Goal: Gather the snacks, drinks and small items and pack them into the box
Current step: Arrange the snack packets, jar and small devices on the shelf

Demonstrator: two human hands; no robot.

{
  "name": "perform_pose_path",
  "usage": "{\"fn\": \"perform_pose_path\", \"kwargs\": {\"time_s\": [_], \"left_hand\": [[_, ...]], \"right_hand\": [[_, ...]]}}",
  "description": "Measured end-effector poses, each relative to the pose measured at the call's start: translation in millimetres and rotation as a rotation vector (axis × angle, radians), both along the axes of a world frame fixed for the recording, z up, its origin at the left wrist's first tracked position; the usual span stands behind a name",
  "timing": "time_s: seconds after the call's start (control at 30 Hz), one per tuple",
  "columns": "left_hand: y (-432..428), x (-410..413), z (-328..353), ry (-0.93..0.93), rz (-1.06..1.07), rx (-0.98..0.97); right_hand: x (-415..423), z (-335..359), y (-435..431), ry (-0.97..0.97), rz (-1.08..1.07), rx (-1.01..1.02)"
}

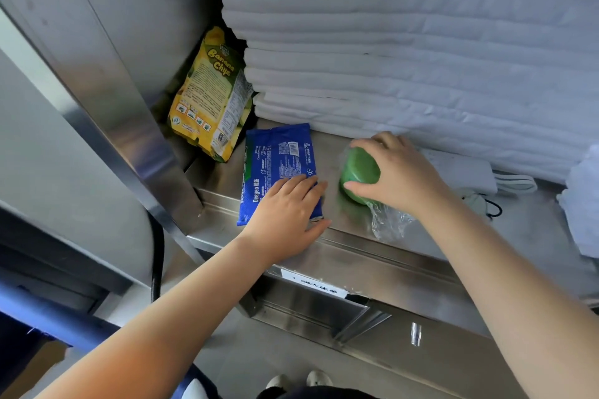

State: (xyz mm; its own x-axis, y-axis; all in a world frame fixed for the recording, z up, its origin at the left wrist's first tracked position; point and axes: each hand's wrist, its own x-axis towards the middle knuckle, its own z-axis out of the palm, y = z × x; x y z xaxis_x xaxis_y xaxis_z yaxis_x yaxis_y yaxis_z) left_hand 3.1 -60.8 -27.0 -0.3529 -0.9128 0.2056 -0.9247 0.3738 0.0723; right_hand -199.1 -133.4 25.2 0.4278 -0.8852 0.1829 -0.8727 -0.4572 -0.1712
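Linens (405, 42), white and folded into a tall stack, are seen behind the blue plastic packet of wipes (275, 162), filling the back of the scene. Beneath that packet a stainless-steel shelf (330, 142) is spread, on which everything rests. To the packet's far left, a yellow printed bag of banana chips (210, 97) is leaned upright in the corner, its lower edge near the packet's far-left corner. The packet itself is laid flat at the shelf's front edge, printed side up. Well to the packet's right, a white plastic power strip (460, 172) is laid against the stack. The left hand (288, 220) is placed on the packet's near right corner, fingers held straight and flat on the wrapper, nothing being clasped. Just right of the packet and apart from it, a round green item in clear crinkled wrap (359, 172) is grasped from above by the right hand (395, 172), fingers and thumb curled round it.
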Motion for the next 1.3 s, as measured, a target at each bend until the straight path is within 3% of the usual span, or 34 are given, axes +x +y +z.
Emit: {"fn": "perform_pose_path", "kwargs": {"time_s": [0.13,0.23,0.43,0.63,0.7,0.87,0.97,1.3], "left_hand": [[-6.2,-7.0,-2.4,0.041,0.045,-0.012],[-13.4,-17.0,2.1,0.165,0.058,0.09],[-31.0,-34.2,13.5,0.44,-0.019,0.158],[-43.9,-36.8,22.3,0.514,-0.134,0.196],[-47.4,-36.0,25.3,0.493,-0.147,0.201],[-48.4,-36.3,35.9,0.498,-0.189,0.164],[-50.6,-35.3,43.3,0.493,-0.258,0.095],[-58.8,-32.1,52.9,0.476,-0.23,0.238]], "right_hand": [[-9.5,-8.5,16.8,-0.267,0.005,-0.12],[-12.6,-14.3,26.5,-0.433,0.014,-0.149],[-9.8,-20.3,34.5,-0.534,0.008,-0.132],[-12.9,-28.2,39.0,-0.715,-0.036,0.109],[-16.2,-28.8,39.4,-0.684,-0.035,0.121],[-24.2,-19.6,35.8,-0.448,0.126,-0.164],[-27.8,-16.2,35.0,-0.349,0.198,-0.182],[-41.5,-25.3,38.6,-0.429,0.165,-0.078]]}}
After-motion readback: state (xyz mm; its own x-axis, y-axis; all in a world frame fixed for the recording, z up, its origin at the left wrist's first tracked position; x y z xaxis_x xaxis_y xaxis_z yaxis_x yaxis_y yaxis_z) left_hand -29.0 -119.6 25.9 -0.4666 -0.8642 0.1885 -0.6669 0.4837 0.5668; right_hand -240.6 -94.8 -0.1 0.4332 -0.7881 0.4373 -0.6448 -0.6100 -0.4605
